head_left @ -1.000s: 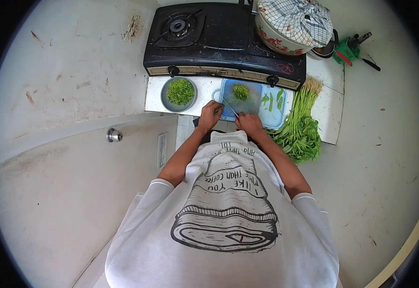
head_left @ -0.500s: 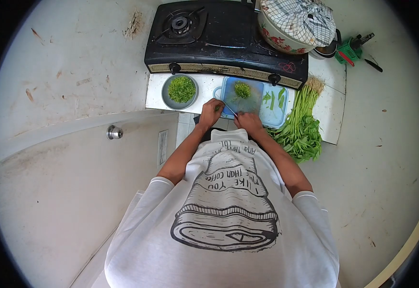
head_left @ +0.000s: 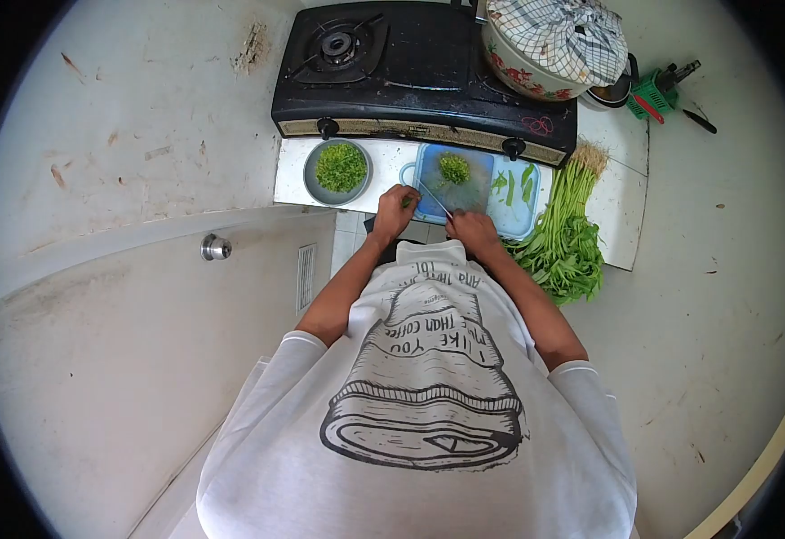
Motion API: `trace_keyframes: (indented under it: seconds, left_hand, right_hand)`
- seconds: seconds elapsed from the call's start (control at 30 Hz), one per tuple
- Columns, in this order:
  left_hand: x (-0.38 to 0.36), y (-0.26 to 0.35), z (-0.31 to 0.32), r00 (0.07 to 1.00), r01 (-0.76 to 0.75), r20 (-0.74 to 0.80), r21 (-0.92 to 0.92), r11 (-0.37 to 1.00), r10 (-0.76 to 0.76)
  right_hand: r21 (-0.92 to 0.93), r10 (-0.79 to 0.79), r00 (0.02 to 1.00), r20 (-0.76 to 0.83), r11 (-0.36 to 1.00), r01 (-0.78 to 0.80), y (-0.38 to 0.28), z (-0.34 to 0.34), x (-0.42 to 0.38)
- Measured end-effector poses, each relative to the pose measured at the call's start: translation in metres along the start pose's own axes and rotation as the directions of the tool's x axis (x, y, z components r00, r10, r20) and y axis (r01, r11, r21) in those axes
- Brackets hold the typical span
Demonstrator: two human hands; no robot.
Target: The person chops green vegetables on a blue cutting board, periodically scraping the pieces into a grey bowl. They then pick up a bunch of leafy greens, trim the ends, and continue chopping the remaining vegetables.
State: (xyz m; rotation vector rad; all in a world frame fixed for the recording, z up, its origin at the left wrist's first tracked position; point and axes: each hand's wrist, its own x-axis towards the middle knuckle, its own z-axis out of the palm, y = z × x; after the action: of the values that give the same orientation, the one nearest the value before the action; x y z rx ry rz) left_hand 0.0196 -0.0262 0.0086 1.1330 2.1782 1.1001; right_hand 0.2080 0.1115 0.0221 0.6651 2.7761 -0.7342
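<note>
My right hand [head_left: 475,234] is wrapped round the handle of a knife [head_left: 435,200], whose thin blade points up and left over a blue cutting board [head_left: 479,205]. At the board's left edge, my left hand [head_left: 395,212] has its fingers closed on a small green vegetable piece [head_left: 407,202], mostly hidden by the fingers. A little heap of chopped greens [head_left: 453,168] lies on the board's upper part. Several cut green pieces [head_left: 511,187] lie in the light blue tray part on the right.
A grey bowl [head_left: 310,186] of chopped greens stands left of the board. A long bunch of leafy greens [head_left: 565,216] lies to the right. Behind are a black gas stove [head_left: 419,54], a cloth-covered flowered pot [head_left: 523,76] and a green basket [head_left: 651,92] with knives.
My right hand has shifted slightly to the right, taking the knife with it. The left hand stays nearly in place.
</note>
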Motion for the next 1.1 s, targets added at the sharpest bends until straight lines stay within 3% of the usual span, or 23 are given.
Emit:
trace_keyframes:
  seconds: [0.27, 0.4, 0.67, 0.87, 1.1]
  left_hand:
    - [0.005, 0.004, -0.001, 0.994, -0.097, 0.058, 0.048, 0.994, 0.094]
    - [0.017, 0.012, 0.004, 0.988, -0.15, 0.052, 0.067, 0.986, 0.147]
    - [0.022, 0.012, 0.015, 0.994, -0.103, 0.056, 0.067, 0.992, 0.099]
    - [0.022, 0.009, 0.017, 0.994, -0.109, 0.016, 0.023, 0.994, 0.108]
    - [0.022, 0.009, 0.017, 0.996, -0.087, 0.015, 0.039, 0.995, 0.087]
  right_hand:
    - [0.026, 0.152, 0.988, -0.026, 0.988, -0.151, 0.01, -0.007, 0.007]
    - [0.028, 0.142, 0.99, -0.024, 0.99, -0.141, 0.003, -0.017, 0.004]
    - [0.079, 0.122, 0.992, -0.019, 0.99, -0.12, 0.006, -0.005, -0.002]
    - [0.03, 0.015, 0.995, -0.098, 0.999, -0.012, 0.004, 0.005, -0.001]
    - [-0.01, 0.03, 0.995, -0.091, 0.999, -0.031, -0.004, 0.004, 0.002]
